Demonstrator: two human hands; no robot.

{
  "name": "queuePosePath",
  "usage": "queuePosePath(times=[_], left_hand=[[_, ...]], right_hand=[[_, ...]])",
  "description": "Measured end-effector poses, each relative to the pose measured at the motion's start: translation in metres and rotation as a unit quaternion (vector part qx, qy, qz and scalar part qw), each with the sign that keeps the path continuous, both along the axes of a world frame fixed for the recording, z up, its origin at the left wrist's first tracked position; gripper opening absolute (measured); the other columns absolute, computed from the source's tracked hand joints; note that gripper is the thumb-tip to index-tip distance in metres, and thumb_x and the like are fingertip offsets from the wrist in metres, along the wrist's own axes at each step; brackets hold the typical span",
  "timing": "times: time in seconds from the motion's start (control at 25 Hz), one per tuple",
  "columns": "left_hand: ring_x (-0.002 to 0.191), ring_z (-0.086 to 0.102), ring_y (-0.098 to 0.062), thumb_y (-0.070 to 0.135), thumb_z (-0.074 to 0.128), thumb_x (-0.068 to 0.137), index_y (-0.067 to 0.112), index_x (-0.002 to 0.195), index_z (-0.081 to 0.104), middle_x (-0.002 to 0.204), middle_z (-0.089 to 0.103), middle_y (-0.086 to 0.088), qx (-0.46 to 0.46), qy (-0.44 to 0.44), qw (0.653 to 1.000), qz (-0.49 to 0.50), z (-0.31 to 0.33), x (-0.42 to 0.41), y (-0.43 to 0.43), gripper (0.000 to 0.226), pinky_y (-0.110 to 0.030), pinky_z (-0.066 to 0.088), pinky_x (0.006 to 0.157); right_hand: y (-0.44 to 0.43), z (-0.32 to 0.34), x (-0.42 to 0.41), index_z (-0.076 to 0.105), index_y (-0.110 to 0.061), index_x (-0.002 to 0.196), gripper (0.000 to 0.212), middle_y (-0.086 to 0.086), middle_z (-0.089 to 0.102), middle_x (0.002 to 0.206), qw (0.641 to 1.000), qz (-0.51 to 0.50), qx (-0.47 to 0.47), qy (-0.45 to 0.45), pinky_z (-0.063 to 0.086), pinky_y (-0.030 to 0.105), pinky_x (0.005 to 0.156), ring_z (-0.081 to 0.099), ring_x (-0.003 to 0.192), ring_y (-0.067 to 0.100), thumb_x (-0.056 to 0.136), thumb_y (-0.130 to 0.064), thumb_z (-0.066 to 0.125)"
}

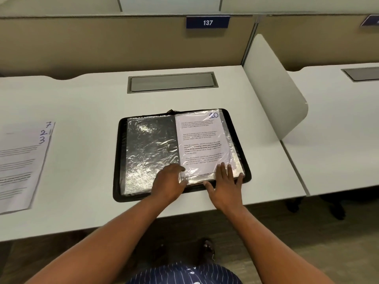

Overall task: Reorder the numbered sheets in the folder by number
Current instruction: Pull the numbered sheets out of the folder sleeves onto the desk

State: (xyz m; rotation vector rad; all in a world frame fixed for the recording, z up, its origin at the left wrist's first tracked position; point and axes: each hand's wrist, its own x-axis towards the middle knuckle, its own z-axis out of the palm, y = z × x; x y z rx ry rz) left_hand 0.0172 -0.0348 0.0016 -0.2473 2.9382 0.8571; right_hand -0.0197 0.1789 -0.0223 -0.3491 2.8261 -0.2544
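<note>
A black zip folder (120, 160) lies open on the white desk. Its left page is an empty shiny plastic sleeve (149, 148). The right page holds a printed sheet marked 10 (202, 140) inside a sleeve. My left hand (169, 182) rests near the spine at the folder's bottom edge, with its fingers curled at the lower left corner of the right-hand sleeve. My right hand (224, 181) lies flat with straight fingers on the bottom edge of the right page. A stack of loose sheets (20, 167) marked 7, 2 and 3 lies at the desk's far left.
A grey cable hatch (172, 82) is set in the desk behind the folder. A white divider panel (272, 89) stands at the right, with another desk (332, 140) beyond it. A partition with a label reading 137 (207, 22) closes the back.
</note>
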Motion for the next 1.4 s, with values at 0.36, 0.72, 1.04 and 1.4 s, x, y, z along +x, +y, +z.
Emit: queuePosePath(times=[0.36, 0.72, 1.04, 1.4], left_hand=[[0.111, 0.058, -0.024, 0.043, 0.063, 0.091, 0.023, 0.120, 0.069, 0.117, 0.066, 0.000, -0.119, -0.012, 0.989, -0.088, -0.013, -0.037, 0.041, 0.035, -0.040, 0.043, 0.095], [0.087, 0.062, -0.024, 0.033, 0.052, 0.097, 0.020, 0.094, 0.073, 0.094, 0.069, 0.000, -0.073, 0.018, 0.997, -0.020, -0.023, -0.035, 0.043, 0.025, -0.037, 0.043, 0.081], [0.102, 0.063, -0.024, 0.031, 0.063, 0.093, 0.018, 0.114, 0.071, 0.112, 0.070, -0.001, -0.050, 0.061, 0.997, -0.002, -0.022, -0.017, 0.050, 0.026, -0.039, 0.046, 0.090], [0.156, -0.005, -0.017, 0.054, 0.037, 0.102, 0.023, 0.161, 0.020, 0.169, 0.007, 0.002, -0.148, 0.019, 0.970, -0.194, -0.061, 0.037, 0.061, 0.069, -0.042, 0.001, 0.125]], right_hand=[[0.025, 0.004, 0.000, 0.010, -0.018, 0.164, 0.077, 0.000, 0.005, 0.172, 0.999, 0.012, -0.046, 0.023, -0.009, 0.056, 0.125, -0.009, 0.158, 0.017, 0.104, -0.060, 0.031], [0.027, -0.017, 0.016, 0.060, -0.004, 0.138, 0.052, 0.014, 0.057, 0.145, 0.952, 0.152, -0.207, 0.164, 0.041, 0.053, 0.114, 0.050, 0.137, 0.028, 0.087, -0.011, 0.064], [0.012, -0.023, -0.003, 0.013, -0.008, 0.163, 0.085, 0.016, 0.015, 0.169, 0.989, 0.145, -0.002, 0.033, 0.001, 0.055, 0.127, 0.013, 0.157, 0.031, 0.098, -0.052, 0.045], [0.051, -0.033, 0.035, 0.032, -0.011, 0.159, 0.073, 0.008, 0.036, 0.163, 0.979, 0.182, 0.003, 0.088, -0.001, 0.053, 0.124, 0.023, 0.155, 0.022, 0.101, -0.055, 0.031]])
